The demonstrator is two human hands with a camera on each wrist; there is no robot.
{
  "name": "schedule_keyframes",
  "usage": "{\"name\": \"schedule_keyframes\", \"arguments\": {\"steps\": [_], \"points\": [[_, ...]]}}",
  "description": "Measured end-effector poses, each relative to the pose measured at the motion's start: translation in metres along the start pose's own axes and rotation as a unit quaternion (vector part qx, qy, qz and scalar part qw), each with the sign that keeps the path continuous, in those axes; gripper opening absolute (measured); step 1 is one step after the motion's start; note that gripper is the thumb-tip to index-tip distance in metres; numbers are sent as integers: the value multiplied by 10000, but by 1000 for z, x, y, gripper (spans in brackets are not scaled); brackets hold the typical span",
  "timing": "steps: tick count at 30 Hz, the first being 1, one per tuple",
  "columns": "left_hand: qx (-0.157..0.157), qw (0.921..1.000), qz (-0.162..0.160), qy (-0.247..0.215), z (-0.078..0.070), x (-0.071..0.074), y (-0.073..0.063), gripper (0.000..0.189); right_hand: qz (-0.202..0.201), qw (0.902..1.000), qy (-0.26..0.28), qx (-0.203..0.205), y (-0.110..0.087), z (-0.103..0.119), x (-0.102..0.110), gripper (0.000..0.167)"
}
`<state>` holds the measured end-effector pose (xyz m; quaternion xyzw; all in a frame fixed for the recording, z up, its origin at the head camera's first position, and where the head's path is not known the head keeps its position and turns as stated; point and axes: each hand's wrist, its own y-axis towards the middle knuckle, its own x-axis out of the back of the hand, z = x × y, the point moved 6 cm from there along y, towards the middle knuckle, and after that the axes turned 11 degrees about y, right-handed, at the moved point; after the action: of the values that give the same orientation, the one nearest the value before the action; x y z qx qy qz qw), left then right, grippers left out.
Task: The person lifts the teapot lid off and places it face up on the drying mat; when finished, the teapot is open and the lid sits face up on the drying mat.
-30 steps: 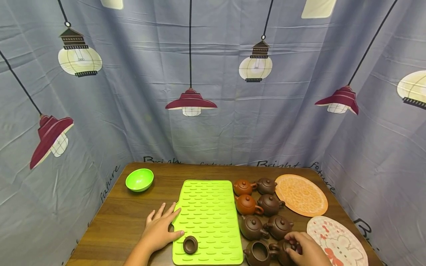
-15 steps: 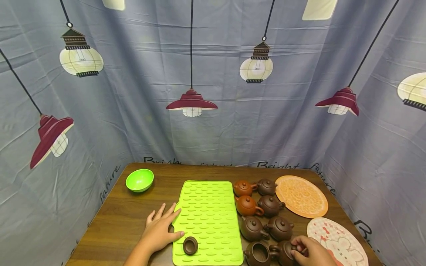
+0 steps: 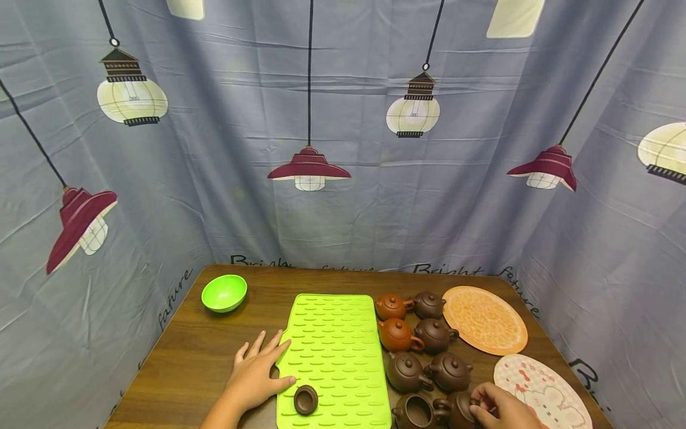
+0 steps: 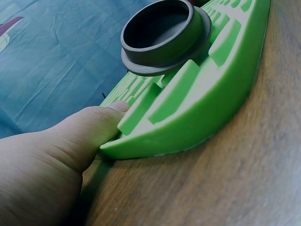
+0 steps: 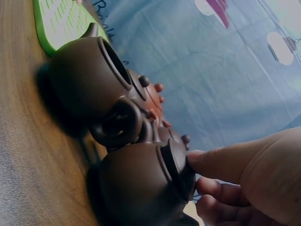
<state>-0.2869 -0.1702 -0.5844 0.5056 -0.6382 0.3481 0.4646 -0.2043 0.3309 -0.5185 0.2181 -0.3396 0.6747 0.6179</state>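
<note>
The lid [image 5: 178, 162] of the front right brown teapot [image 5: 134, 181] is pinched by the thumb and fingers of the right hand [image 3: 502, 410] — whether it is fully seated cannot quite be told, the rim being dark. Just beside it stands a lidless teapot [image 5: 84, 75]. The left hand [image 3: 256, 376] is laid with fingers spread at the green mat [image 3: 334, 351], its thumb near a loose lid [image 3: 306, 400] turned hollow side up.
</note>
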Motion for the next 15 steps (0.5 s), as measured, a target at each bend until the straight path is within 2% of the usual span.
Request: {"name": "schedule_keyframes", "arguments": {"steps": [5, 9, 13, 15], "points": [[8, 10000, -21, -7, 0, 1, 0, 89, -341, 9990, -42, -291, -1, 1, 3, 14], [12, 10000, -6, -5, 0, 1, 0, 89, -326, 9989, 97, -316, 0, 3, 1, 15], [-7, 10000, -5, -5, 0, 0, 0, 90, -403, 9949, 785, -496, 1, 5, -4, 17], [-10, 10000, -6, 8, 0, -1, 0, 90, -433, 9879, 1360, -603, 1, 5, -8, 18]]}}
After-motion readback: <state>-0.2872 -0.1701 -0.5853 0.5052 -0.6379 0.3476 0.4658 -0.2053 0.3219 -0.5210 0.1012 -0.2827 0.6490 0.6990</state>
